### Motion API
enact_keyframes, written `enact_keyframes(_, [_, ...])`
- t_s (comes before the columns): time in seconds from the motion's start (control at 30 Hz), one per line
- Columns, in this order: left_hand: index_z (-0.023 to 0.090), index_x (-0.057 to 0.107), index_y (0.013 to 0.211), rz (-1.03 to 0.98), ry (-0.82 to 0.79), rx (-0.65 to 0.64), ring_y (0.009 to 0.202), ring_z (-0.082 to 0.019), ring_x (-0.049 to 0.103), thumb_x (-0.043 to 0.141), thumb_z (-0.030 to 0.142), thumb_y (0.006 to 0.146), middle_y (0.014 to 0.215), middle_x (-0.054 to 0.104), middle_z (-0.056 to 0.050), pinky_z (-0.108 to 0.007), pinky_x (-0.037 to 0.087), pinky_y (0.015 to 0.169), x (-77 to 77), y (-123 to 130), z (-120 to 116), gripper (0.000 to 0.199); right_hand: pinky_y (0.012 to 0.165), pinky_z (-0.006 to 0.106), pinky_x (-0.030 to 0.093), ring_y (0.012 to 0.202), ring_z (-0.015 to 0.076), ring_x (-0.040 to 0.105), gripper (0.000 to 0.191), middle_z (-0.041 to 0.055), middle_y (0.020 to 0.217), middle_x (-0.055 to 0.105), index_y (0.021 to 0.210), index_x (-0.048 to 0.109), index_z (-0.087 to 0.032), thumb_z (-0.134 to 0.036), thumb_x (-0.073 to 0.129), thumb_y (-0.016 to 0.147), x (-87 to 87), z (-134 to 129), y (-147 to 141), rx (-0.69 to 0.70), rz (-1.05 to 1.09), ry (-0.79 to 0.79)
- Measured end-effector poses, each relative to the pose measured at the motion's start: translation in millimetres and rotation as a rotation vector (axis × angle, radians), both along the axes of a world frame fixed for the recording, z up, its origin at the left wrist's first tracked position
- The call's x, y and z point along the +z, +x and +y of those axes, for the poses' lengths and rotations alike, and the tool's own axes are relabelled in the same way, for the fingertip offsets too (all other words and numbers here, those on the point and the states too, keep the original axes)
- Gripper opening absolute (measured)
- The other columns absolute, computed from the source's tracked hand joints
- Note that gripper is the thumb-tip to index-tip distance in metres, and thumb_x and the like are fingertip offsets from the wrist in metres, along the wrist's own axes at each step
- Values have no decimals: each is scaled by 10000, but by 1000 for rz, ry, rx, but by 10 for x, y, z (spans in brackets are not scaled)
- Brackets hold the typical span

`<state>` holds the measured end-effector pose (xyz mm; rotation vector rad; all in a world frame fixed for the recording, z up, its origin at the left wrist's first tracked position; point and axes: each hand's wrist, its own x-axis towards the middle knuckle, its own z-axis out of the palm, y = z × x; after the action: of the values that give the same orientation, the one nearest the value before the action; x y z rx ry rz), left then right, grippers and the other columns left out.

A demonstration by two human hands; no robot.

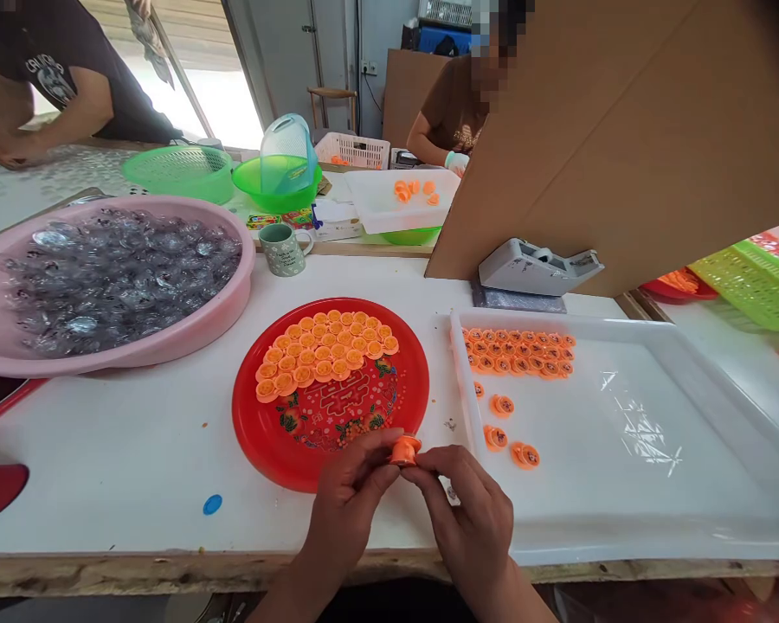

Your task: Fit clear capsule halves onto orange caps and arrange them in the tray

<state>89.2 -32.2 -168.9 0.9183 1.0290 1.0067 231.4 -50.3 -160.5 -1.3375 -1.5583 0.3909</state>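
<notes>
Between the fingertips of my left hand [354, 489] and my right hand [464, 506] is a small orange plastic spool-shaped piece [405, 450]. Both hands pinch it, at the front rim of a round red tray [250, 433]. Rows of similar orange pieces [325, 346] lie on the back half of that tray, over a printed flower pattern. To the right, a white rectangular tray [623, 510] bears tight rows of orange pieces with dark marks on top [519, 353]. Several loose orange pieces [524, 455] lie in front of those rows.
A pink basin [234, 311] full of clear and dark plastic pieces stands left. Behind are a mug [284, 251], green baskets [182, 173] and a tape dispenser [538, 268] by a cardboard panel [623, 130]. A blue disc [212, 504] lies front left. Two other people work across the table.
</notes>
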Motion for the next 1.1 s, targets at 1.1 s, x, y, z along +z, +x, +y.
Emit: enact_keyframes(1.1, [188, 632, 1064, -41, -66, 25, 1018, -240, 624, 670, 335, 797, 1066, 688, -87, -336, 504, 891, -64, 566, 226, 307, 573, 258, 481, 636, 156, 598, 224, 26, 729, 654, 903, 642, -176, -388, 661, 831, -186, 253, 290, 1, 541, -531])
